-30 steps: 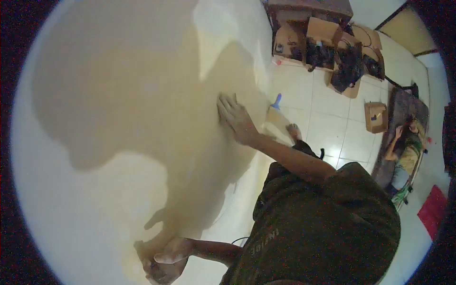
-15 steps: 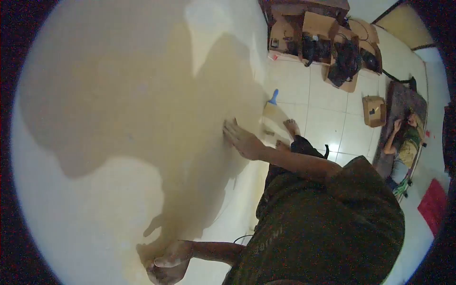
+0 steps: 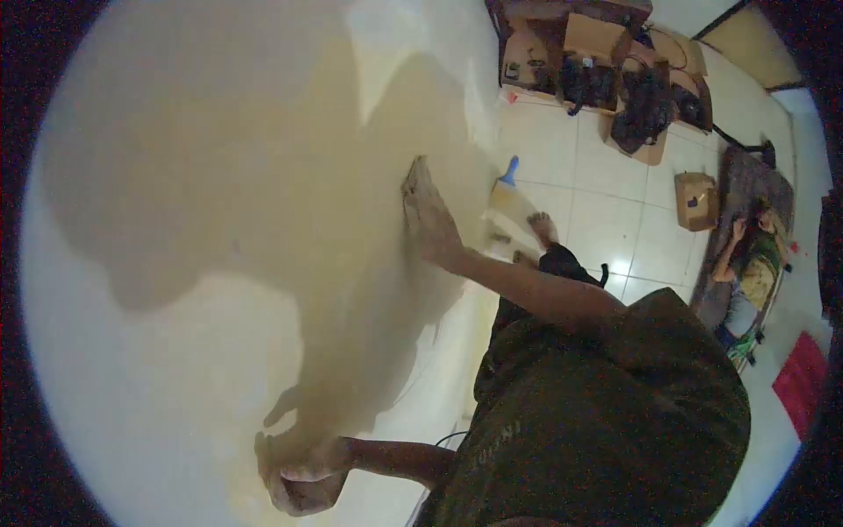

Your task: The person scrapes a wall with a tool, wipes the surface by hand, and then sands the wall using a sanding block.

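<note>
Flat and open, one hand (image 3: 428,213) presses the cream wall (image 3: 219,176), holding nothing. Lower on that smooth, shadowed wall, the other hand (image 3: 294,474) is curled; its grasp is unclear.

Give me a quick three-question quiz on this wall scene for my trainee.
1. True or false: the right hand lies open and flat against the wall.
2. What lies on the tiled floor near the person's bare feet? A: a blue-handled tool; B: a bucket; C: a ladder.
3. Fill in: the left hand, fingers curled, rests against the ____.
Key: 1 true; 2 A; 3 wall.
</note>
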